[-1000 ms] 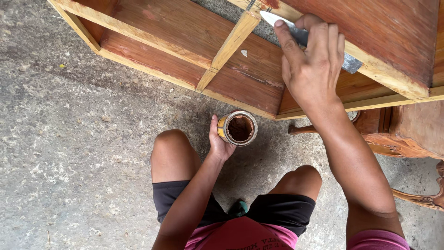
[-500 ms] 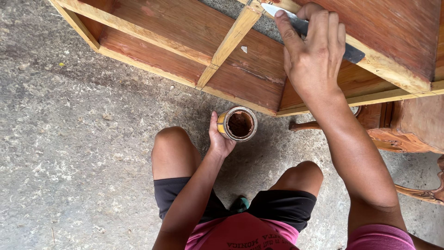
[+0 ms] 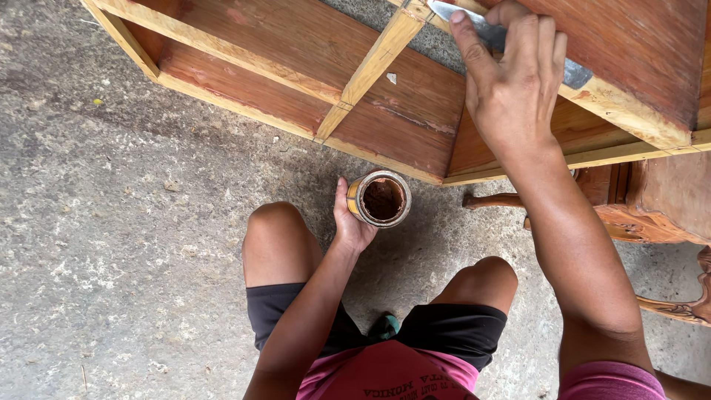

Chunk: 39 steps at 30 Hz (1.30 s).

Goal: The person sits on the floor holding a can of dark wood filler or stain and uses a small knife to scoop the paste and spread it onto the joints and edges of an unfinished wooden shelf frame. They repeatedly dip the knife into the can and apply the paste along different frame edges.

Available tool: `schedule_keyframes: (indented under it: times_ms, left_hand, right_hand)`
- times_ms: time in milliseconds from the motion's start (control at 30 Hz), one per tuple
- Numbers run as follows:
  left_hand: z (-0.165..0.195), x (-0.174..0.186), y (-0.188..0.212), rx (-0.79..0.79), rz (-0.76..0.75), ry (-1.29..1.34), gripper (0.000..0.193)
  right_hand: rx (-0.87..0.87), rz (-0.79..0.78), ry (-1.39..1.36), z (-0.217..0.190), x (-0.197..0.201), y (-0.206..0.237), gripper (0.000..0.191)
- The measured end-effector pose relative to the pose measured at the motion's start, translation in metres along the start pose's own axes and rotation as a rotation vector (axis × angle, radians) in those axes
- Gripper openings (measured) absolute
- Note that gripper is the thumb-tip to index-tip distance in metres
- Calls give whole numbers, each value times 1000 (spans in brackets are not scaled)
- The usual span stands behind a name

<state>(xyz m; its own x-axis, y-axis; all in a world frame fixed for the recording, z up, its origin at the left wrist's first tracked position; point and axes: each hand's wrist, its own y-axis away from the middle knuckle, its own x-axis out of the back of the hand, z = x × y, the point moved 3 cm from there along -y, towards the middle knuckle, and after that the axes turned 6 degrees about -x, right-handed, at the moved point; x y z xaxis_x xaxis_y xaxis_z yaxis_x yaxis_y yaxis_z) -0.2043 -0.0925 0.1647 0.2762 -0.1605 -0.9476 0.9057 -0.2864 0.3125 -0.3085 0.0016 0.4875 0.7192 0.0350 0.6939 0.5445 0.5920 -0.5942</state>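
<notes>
Pressing putty knife (image 3: 511, 41) on cabinet frame (image 3: 622, 111), right hand (image 3: 511, 96); left hand (image 3: 352, 226) grips open can (image 3: 381, 198) (tilt risks spilling filler).

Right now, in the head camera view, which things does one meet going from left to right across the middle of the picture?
Bare concrete floor → left knee → left hand → open can with brown paste inside, held in that hand → right knee → right forearm → carved wooden furniture piece.
</notes>
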Motion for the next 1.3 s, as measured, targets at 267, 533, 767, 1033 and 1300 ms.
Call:
schedule_keyframes:
  times_ms: [267, 533, 767, 1033, 1300]
  left_hand:
    - [1, 0, -1, 1, -11, 14, 80]
    - [4, -4, 4, 16, 12, -21, 82]
    - [1, -3, 3, 24, 20, -26, 81]
    - [0, 1, 3, 3, -17, -18, 82]
    - [-1, 5, 1, 12, 9, 16, 81]
  right_hand:
    - [24, 4, 42, -2, 2, 2, 35]
    - [-14, -16, 16, -4, 2, 2, 37]
    - [-11, -35, -11, -9, 3, -1, 41]
    - [-34, -66, 8, -14, 7, -4, 43]
    - [-8, 10, 28, -4, -7, 6, 42]
